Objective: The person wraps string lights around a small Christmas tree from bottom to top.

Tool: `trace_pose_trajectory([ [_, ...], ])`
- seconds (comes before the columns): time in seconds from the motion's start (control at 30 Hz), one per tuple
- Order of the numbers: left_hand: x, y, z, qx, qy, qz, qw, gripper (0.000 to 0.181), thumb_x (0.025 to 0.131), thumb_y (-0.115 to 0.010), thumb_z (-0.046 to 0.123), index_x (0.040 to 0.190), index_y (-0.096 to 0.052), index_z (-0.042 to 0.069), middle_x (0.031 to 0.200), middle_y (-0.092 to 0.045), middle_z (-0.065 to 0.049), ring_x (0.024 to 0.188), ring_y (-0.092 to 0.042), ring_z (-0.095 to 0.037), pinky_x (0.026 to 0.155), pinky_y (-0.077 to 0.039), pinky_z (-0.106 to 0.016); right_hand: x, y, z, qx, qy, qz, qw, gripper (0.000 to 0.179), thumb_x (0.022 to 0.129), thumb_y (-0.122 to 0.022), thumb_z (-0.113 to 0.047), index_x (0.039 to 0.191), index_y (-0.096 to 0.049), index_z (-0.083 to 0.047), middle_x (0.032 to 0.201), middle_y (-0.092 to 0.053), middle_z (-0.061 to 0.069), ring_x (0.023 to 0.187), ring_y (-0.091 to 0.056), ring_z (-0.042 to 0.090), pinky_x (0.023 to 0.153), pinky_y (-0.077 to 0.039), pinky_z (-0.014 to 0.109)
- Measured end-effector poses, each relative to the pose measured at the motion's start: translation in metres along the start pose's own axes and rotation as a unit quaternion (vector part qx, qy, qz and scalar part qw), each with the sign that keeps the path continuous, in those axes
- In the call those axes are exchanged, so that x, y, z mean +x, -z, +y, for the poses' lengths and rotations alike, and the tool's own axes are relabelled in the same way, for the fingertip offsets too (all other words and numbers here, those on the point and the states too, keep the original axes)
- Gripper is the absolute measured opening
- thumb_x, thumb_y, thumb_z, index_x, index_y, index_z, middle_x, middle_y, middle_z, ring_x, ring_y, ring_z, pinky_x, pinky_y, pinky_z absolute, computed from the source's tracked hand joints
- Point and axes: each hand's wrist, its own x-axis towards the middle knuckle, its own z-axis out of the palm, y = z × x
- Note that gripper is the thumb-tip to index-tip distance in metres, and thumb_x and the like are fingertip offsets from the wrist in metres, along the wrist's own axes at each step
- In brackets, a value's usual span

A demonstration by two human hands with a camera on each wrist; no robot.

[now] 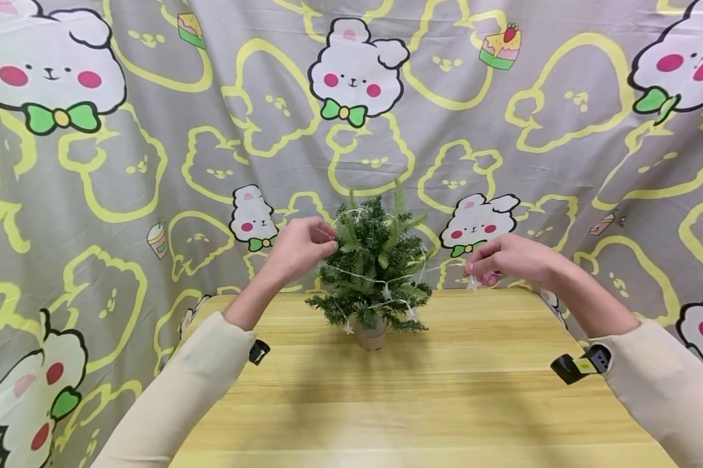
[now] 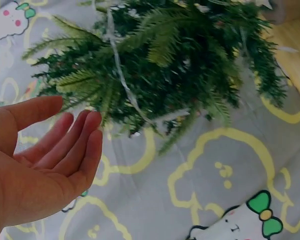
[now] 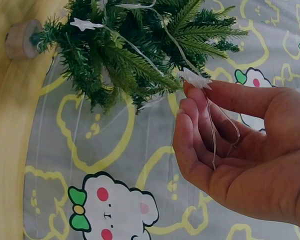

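A small artificial Christmas tree (image 1: 380,260) stands upright in a round wooden base (image 1: 371,335). White star string lights (image 1: 386,291) wrap around its branches, and several stars hang on the lower part. To the right of the tree, my right hand (image 3: 240,145) pinches the string by a star (image 3: 195,79) between thumb and fingertips; loose wire loops across the fingers. The string runs from that hand to the branches. On the other side, my left hand (image 2: 50,160) is beside the upper branches, its fingers loosely bent and holding nothing, fingertips near the needles.
A wooden table (image 1: 386,409) carries the tree close to its far edge. Behind and around it hangs a grey curtain (image 1: 281,169) with cartoon rabbit prints. Black wrist cameras (image 1: 579,365) stick out from the sleeves.
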Motion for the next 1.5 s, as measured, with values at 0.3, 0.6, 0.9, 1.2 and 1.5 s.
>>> trace_pose_trajectory([
  [0.3,0.003,-0.007,0.023,-0.023,-0.032,0.061,0.9974,0.041,0.092,-0.073,0.020,0.131,-0.063,0.015,0.111,-0.077,-0.009,0.101,-0.074,-0.024,0.090,-0.057,-0.043,0.010,-0.002,-0.001,0.003,0.010,0.027,0.9996,0.025,0.100,-0.061,-0.021,0.110,-0.068,0.001,0.102,-0.067,0.011,0.087,-0.060,0.023,0.082,-0.057,0.031],
  [0.6,0.010,-0.016,0.031,-0.018,-0.067,0.077,0.9946,0.037,0.095,-0.069,0.024,0.132,-0.067,0.016,0.111,-0.077,-0.009,0.096,-0.074,-0.023,0.083,-0.058,-0.042,0.020,-0.004,-0.008,0.029,0.023,0.072,0.9967,0.030,0.100,-0.062,-0.023,0.113,-0.067,0.004,0.098,-0.068,0.007,0.084,-0.061,0.016,0.079,-0.056,0.029],
  [0.9,0.020,-0.017,0.037,0.022,-0.079,0.108,0.9907,0.028,0.096,-0.068,0.028,0.121,-0.074,0.015,0.100,-0.078,-0.008,0.088,-0.073,-0.021,0.083,-0.057,-0.041,0.027,-0.003,-0.014,0.078,0.040,0.107,0.9903,0.034,0.102,-0.059,-0.017,0.124,-0.062,0.009,0.096,-0.067,0.002,0.082,-0.061,0.011,0.077,-0.056,0.025],
  [1.2,0.025,-0.024,0.037,0.024,-0.098,0.124,0.9871,0.019,0.095,-0.071,0.024,0.110,-0.077,0.012,0.091,-0.077,-0.008,0.082,-0.072,-0.021,0.082,-0.056,-0.040,0.037,-0.005,-0.022,0.147,0.045,0.145,0.9775,0.038,0.102,-0.061,-0.022,0.126,-0.062,0.007,0.095,-0.070,0.000,0.083,-0.066,0.010,0.080,-0.058,0.027],
  [1.5,0.029,-0.026,0.035,0.024,-0.103,0.128,0.9862,0.013,0.095,-0.070,0.018,0.101,-0.079,0.011,0.084,-0.075,-0.005,0.077,-0.070,-0.019,0.077,-0.056,-0.037,0.054,0.000,-0.036,0.175,0.034,0.168,0.9696,0.040,0.102,-0.060,-0.024,0.129,-0.059,0.007,0.094,-0.067,-0.002,0.083,-0.064,0.009,0.080,-0.057,0.022],
])
